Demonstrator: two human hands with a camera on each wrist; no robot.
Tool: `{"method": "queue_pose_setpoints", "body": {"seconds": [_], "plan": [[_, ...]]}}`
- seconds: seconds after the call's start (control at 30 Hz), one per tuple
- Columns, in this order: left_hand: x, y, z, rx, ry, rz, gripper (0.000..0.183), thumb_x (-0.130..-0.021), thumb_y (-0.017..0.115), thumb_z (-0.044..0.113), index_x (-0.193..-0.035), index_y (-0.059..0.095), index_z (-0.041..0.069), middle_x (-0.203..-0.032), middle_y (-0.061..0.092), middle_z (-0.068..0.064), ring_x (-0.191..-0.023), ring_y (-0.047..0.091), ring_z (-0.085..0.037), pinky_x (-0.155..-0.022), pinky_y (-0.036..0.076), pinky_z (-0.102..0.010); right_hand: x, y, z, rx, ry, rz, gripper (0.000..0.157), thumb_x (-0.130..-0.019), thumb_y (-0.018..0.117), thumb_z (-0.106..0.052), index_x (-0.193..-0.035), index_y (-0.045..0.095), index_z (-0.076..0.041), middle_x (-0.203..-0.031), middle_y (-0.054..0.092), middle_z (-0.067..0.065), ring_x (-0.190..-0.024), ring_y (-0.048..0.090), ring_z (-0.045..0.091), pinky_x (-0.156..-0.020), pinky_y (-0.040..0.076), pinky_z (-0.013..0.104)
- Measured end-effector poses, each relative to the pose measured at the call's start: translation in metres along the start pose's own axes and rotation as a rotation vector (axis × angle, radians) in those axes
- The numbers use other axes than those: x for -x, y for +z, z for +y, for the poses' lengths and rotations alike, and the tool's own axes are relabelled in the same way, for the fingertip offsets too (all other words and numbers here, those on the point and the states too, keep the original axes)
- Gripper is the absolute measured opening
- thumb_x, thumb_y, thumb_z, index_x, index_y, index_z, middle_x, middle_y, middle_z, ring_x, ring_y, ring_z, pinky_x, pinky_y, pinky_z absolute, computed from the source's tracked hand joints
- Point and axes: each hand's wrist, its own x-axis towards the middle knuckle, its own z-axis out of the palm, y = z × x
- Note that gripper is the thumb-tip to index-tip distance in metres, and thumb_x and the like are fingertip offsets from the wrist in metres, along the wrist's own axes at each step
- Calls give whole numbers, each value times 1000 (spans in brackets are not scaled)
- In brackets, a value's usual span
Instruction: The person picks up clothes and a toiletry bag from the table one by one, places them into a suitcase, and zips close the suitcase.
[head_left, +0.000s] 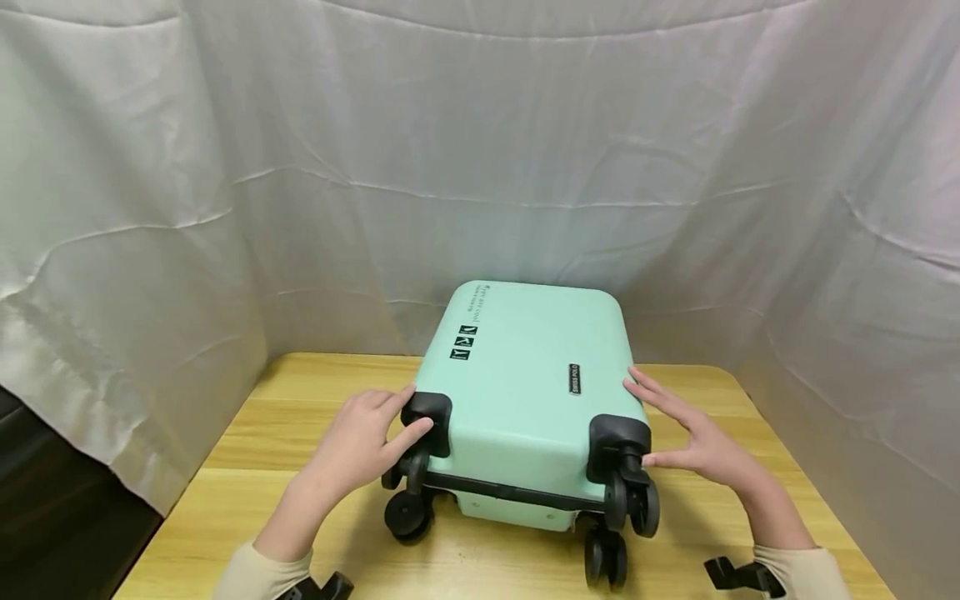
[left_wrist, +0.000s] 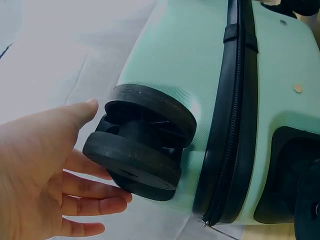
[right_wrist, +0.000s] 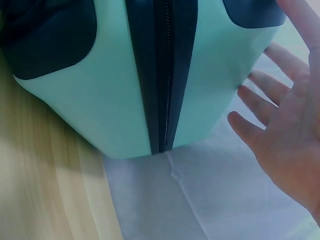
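Note:
A mint-green hard-shell suitcase lies flat on the wooden table, its wheel end toward me. Black caster wheels stick out at its near corners. My left hand is at the near left corner, thumb and fingers spread beside the black corner guard. In the left wrist view, those fingers lie around a double wheel without curling tightly. At the opposite side, my right hand has its spread fingers against or very near the case's right edge. A black zip runs around the shell.
The wooden table extends on both sides of the suitcase. A pale fabric curtain hangs behind and along both sides. Something dark shows at the lower left, beyond the table edge.

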Motion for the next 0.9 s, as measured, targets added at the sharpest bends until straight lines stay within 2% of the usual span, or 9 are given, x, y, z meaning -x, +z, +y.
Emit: {"method": "queue_pose_setpoints", "body": {"seconds": [0.03, 0.13, 0.5, 0.73, 0.87, 0.9], "plan": [[1, 0, 1, 0, -3, -2, 65, -94, 54, 55, -137, 56, 7, -118, 68, -15, -116, 60, -35, -104, 43, -51, 0, -1, 1, 1, 3, 3, 94, -74, 84, -15, -153, 34, -17, -164, 18, 4, -148, 13, -4, -104, 19, 6], [2, 0, 3, 1, -1, 1, 65, -93, 55, 56, -137, 57, 7, -117, 68, -14, -115, 61, -33, -103, 43, -50, 1, -1, 6, -10, -2, 27, 91, -74, 84, -14, -151, 37, -15, -163, 23, 5, -146, 17, -7, -101, 17, 1], [8, 5, 15, -8, 50, 28, 64, -92, 58, 54, -137, 57, 8, -114, 69, -11, -112, 63, -30, -103, 45, -47, 8, -7, 21, 45, -32, 130, 81, -74, 81, -4, -146, 45, -10, -155, 40, 6, -136, 32, -15, -100, 26, -1], [8, 5, 20, -1, 49, 14, 66, -92, 57, 56, -137, 56, 8, -116, 69, -10, -113, 62, -28, -104, 43, -46, 12, -9, 26, 56, 15, 156, 78, -76, 79, -4, -146, 46, -11, -153, 43, -3, -135, 31, -18, -98, 25, -3], [8, 5, 20, 7, 42, -7, 69, -91, 57, 58, -138, 55, 8, -118, 68, -10, -115, 61, -29, -106, 42, -47, 14, -9, 29, 106, 70, 164, 77, -78, 80, -11, -147, 45, -15, -151, 39, -18, -132, 27, -22, -95, 22, -4], [8, 5, 20, 8, 42, -10, 69, -91, 57, 58, -138, 55, 8, -118, 68, -10, -116, 61, -29, -106, 42, -47, 14, -8, 30, 122, 82, 168, 77, -78, 80, -13, -147, 46, -17, -151, 40, -18, -131, 27, -23, -94, 22, -4]]}}
